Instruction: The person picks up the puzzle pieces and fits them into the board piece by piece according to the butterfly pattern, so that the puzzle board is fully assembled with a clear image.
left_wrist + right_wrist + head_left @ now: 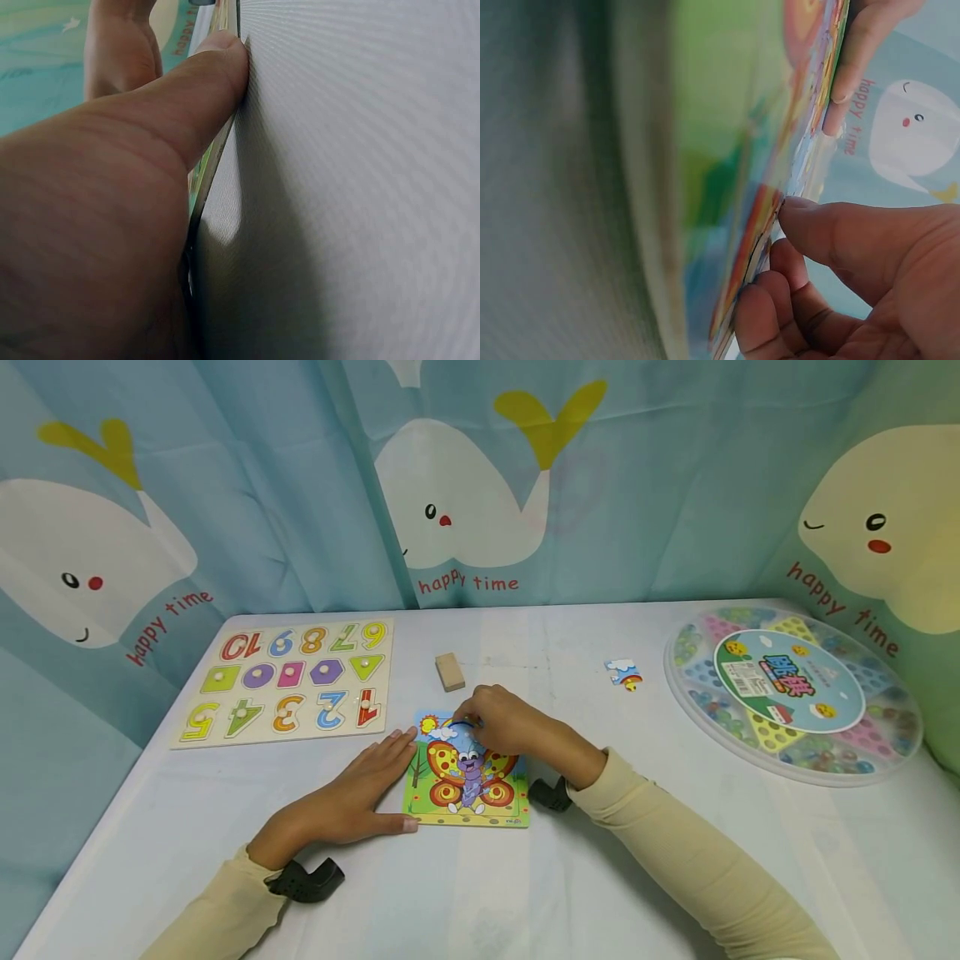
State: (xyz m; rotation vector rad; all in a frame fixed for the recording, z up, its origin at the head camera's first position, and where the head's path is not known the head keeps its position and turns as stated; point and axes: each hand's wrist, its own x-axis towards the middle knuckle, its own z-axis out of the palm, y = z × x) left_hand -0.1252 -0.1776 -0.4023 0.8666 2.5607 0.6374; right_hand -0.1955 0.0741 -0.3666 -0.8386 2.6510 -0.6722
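A butterfly jigsaw puzzle (471, 785) lies flat on the white table in a thin board with a yellow-green border. My left hand (352, 793) steadies its left side, fingers straight along the edge and thumb at the lower left corner. The left wrist view shows that thumb (202, 82) against the board's edge. Over the upper right of the picture, my right hand (498, 718) has curled fingers and pinches a puzzle piece at the surface, mostly hidden by the hand. In the right wrist view, its thumb (832, 232) and fingertips meet the puzzle face.
A loose puzzle piece (624, 675) lies right of the hands. A small wooden block (450, 672) sits behind the puzzle. At left is a number-and-shape peg board (300, 692); at right, a round clear Chinese checkers case (795, 693). A whale-print curtain (300, 527) hangs behind the table.
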